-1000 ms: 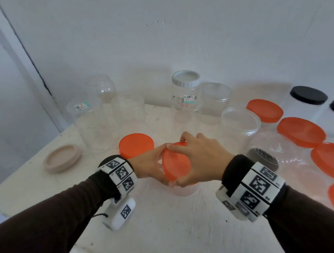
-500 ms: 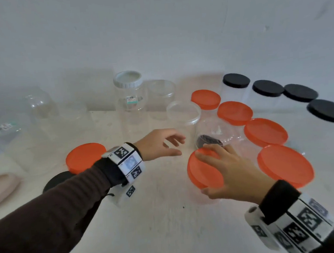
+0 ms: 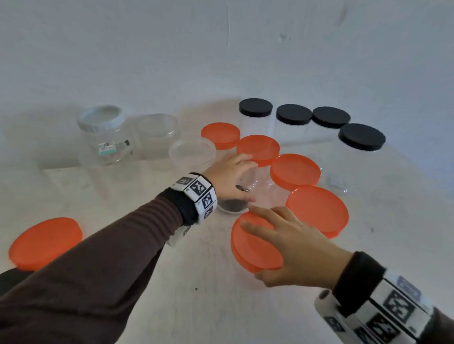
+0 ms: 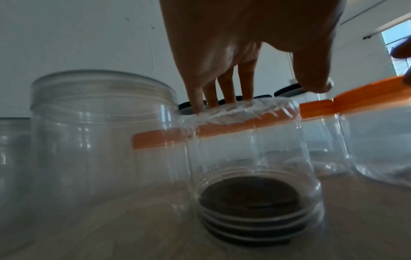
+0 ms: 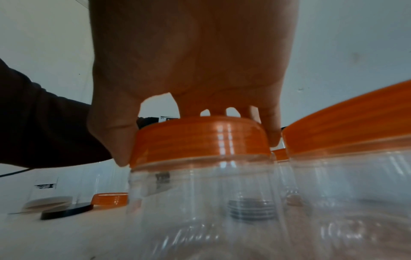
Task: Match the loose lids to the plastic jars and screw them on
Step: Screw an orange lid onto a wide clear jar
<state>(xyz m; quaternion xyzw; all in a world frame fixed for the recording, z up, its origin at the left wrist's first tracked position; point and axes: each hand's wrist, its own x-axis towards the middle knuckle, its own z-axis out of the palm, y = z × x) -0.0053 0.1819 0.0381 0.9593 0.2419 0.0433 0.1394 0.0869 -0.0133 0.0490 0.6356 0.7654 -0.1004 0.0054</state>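
Note:
My right hand grips an orange lid from above, thumb on its near rim and fingers over the top. In the right wrist view that orange lid sits on a clear jar standing on the table. My left hand reaches over a clear jar that stands upside down on its black lid. The fingers hook the far edge of its upturned base, and the thumb is at the near edge.
A row of orange-lidded jars runs just right of both hands, with black-lidded jars behind. A white-lidded jar and open clear jars stand at the back left. One loose orange lid and one black lid lie at the left.
The left hand let go of the orange-lidded jar and reached right onto the upside-down jar. The right hand carried the orange-lidded jar rightward, beside the row of orange-lidded jars.

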